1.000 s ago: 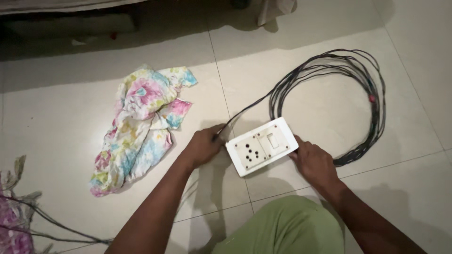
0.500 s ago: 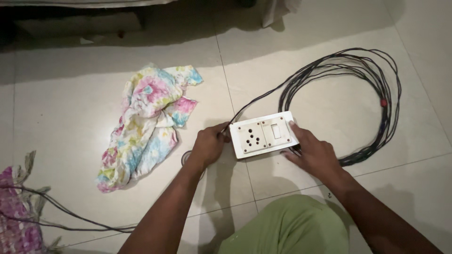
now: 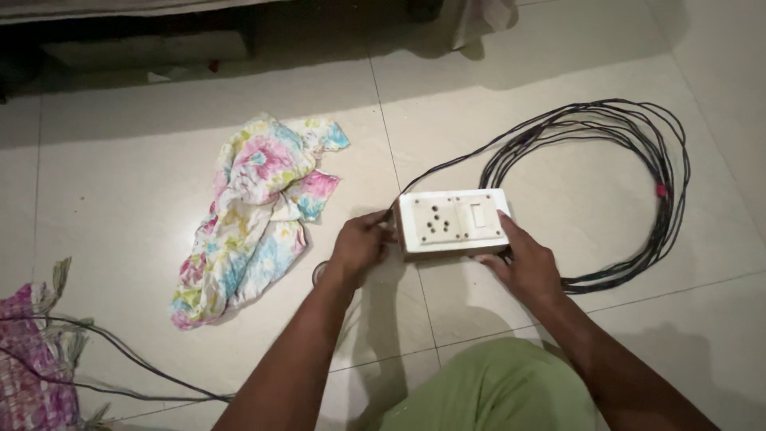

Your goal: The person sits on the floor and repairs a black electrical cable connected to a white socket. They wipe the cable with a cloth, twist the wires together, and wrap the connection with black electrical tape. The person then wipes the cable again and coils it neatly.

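Observation:
A white socket box point(image 3: 452, 221) with a switch and several pin holes is held just above the tiled floor, face up. My left hand point(image 3: 361, 246) grips its left end where the dark cable enters. My right hand point(image 3: 523, 259) holds its right lower corner, thumb on the top face. From the box, a black cable point(image 3: 634, 185) runs to a large loose coil on the floor to the right, with a small red mark on it.
A crumpled floral cloth point(image 3: 250, 206) lies on the floor to the left. A pink patterned fabric point(image 3: 30, 363) and a thin dark wire point(image 3: 136, 365) sit at the lower left. My green-clad knee point(image 3: 495, 391) is at the bottom. Dark furniture point(image 3: 152, 36) lines the top.
The socket box has been turned from slanted to nearly level, and both hands shifted with it. The view has moved slightly, so the cloth and coil sit differently in frame.

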